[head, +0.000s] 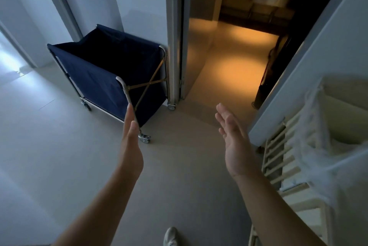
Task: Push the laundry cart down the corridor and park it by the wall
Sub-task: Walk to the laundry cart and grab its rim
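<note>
Laundry cart [103, 70] stands at ten o'clock, against the wall [139, 7] beside the doorway [229, 56]. Left hand [130, 146] and right hand [235, 142] hang empty, fingers straight. Risk: unlocked castors could let it drift across the doorway.

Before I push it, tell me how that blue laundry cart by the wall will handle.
The laundry cart will likely roll easily: it stands on small casters on smooth floor. It may swerve, since such casters probably swivel. The cloth bag on a thin cross-braced frame looks light, so a high push could tip it.
</note>
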The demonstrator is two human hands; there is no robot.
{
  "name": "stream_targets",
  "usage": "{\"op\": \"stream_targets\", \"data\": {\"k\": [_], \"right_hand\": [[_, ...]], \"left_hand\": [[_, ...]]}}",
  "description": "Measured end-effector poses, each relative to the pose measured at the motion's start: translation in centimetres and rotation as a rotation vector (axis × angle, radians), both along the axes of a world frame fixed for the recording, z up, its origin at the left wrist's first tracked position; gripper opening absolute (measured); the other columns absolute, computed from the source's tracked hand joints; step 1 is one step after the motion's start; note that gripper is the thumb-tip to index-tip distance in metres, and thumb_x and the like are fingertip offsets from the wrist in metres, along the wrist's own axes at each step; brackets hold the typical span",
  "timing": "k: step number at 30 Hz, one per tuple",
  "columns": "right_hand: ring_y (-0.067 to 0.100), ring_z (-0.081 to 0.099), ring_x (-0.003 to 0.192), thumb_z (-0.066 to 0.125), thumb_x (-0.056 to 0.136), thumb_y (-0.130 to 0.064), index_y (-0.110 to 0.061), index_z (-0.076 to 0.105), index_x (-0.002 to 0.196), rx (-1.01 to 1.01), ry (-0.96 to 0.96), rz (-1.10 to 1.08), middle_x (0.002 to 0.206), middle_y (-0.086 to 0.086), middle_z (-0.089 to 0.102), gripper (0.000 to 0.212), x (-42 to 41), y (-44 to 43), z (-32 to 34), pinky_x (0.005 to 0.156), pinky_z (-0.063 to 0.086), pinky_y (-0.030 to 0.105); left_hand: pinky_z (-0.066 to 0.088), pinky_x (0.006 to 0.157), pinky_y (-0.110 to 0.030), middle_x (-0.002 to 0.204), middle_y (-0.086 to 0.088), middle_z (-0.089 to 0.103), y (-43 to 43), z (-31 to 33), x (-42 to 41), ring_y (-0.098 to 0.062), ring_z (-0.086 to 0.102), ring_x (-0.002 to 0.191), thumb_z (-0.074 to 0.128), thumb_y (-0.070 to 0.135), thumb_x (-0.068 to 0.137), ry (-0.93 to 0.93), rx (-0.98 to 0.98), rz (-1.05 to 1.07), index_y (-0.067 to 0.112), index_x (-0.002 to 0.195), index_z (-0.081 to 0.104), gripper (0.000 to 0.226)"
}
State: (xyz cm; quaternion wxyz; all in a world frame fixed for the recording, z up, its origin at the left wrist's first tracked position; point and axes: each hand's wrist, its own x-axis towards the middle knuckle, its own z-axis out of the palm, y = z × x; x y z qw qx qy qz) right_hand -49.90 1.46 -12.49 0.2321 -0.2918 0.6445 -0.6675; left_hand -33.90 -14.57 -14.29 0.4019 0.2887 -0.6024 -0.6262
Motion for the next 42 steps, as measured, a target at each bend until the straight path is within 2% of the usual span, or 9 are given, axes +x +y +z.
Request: {"op": "stream_targets", "data": {"k": [6, 13, 17, 21, 25, 29, 33, 37, 42], "right_hand": [[-0.006, 0.039, 0.141, 0.042, 0.077, -0.092, -0.061, 0.050, 0.135, 0.032, 0.003, 0.022, 0.148, -0.033, 0.046, 0.067, -3.6, -2.9, -0.3, 0.122, 0.025, 0.042], [-0.006, 0.041, 0.140, 0.043, 0.075, -0.093, -0.055, 0.050, 0.136, 0.022, -0.028, 0.090, 0.147, -0.032, 0.048, 0.073, -9.7, -7.4, -0.8, 0.123, 0.026, 0.042], [-0.006, 0.041, 0.140, 0.043, 0.073, -0.094, -0.049, 0.049, 0.142, 0.040, -0.034, 0.153, 0.149, -0.029, 0.048, 0.082, -14.0, -10.0, -1.2, 0.123, 0.027, 0.041], [-0.006, 0.041, 0.140, 0.042, 0.075, -0.094, -0.056, 0.049, 0.139, 0.063, -0.025, 0.230, 0.148, -0.031, 0.048, 0.075, -18.9, -12.3, -1.6, 0.122, 0.027, 0.042], [-0.007, 0.042, 0.139, 0.042, 0.074, -0.095, -0.062, 0.051, 0.133, 0.068, -0.025, 0.294, 0.146, -0.033, 0.049, 0.068, -23.7, -14.9, -1.8, 0.121, 0.028, 0.041], [-0.007, 0.042, 0.138, 0.042, 0.072, -0.096, -0.060, 0.051, 0.135, 0.065, -0.024, 0.333, 0.146, -0.033, 0.049, 0.073, -27.1, -17.4, -2.1, 0.117, 0.029, 0.036], [-0.009, 0.042, 0.137, 0.042, 0.073, -0.095, -0.059, 0.050, 0.135, 0.041, -0.032, 0.360, 0.147, -0.031, 0.049, 0.073, -29.6, -20.0, -2.4, 0.113, 0.030, 0.028], [-0.009, 0.044, 0.136, 0.044, 0.072, -0.095, -0.059, 0.053, 0.132, 0.039, -0.058, 0.378, 0.145, -0.031, 0.051, 0.071, -32.3, -23.7, -3.0, 0.109, 0.032, 0.024], [-0.008, 0.043, 0.137, 0.040, 0.073, -0.096, -0.063, 0.050, 0.132, 0.061, -0.038, 0.400, 0.147, -0.031, 0.049, 0.068, -35.7, -29.8, -3.8, 0.108, 0.032, 0.026]], "left_hand": [[0.011, 0.118, -0.033, 0.161, 0.025, 0.021, -3.0, -0.8, -3.6, 0.005, 0.017, 0.148, 0.044, 0.096, 0.062, -0.002, -0.013, -0.005, 0.060, 0.137, 0.031, 0.084], [0.017, 0.118, -0.028, 0.156, 0.029, 0.029, -6.3, -1.3, -8.7, 0.008, 0.023, 0.145, 0.038, 0.076, 0.081, -0.001, -0.038, 0.065, 0.055, 0.140, 0.032, 0.063], [0.014, 0.122, -0.033, 0.147, 0.038, 0.034, -8.5, -1.2, -12.3, 0.011, 0.025, 0.143, 0.036, 0.071, 0.081, 0.005, 0.006, 0.166, 0.054, 0.137, 0.033, 0.059], [0.013, 0.123, -0.037, 0.153, 0.031, 0.030, -10.1, -1.3, -16.3, 0.007, 0.024, 0.145, 0.035, 0.073, 0.081, 0.002, 0.020, 0.261, 0.054, 0.140, 0.030, 0.063], [0.019, 0.118, -0.029, 0.148, 0.040, 0.033, -10.6, -1.6, -20.6, 0.008, 0.024, 0.144, 0.029, 0.065, 0.091, -0.009, -0.017, 0.289, 0.053, 0.142, 0.032, 0.053], [0.018, 0.119, -0.027, 0.158, 0.027, 0.027, -11.8, -2.5, -23.6, 0.008, 0.022, 0.145, 0.035, 0.073, 0.084, -0.025, -0.025, 0.343, 0.040, 0.152, 0.026, 0.076], [0.022, 0.110, -0.011, 0.148, 0.043, 0.029, -13.6, -2.9, -25.5, 0.012, 0.022, 0.143, 0.038, 0.083, 0.079, -0.044, -0.034, 0.353, 0.049, 0.146, 0.027, 0.077], [0.025, 0.104, -0.003, 0.150, 0.039, 0.027, -16.9, -3.6, -27.7, 0.014, 0.021, 0.142, 0.040, 0.091, 0.073, -0.074, -0.038, 0.377, 0.048, 0.148, 0.026, 0.088], [0.015, 0.118, -0.023, 0.162, 0.024, 0.020, -22.2, -4.9, -30.6, 0.008, 0.016, 0.147, 0.038, 0.080, 0.081, -0.124, -0.052, 0.398, 0.043, 0.152, 0.023, 0.081]]}}
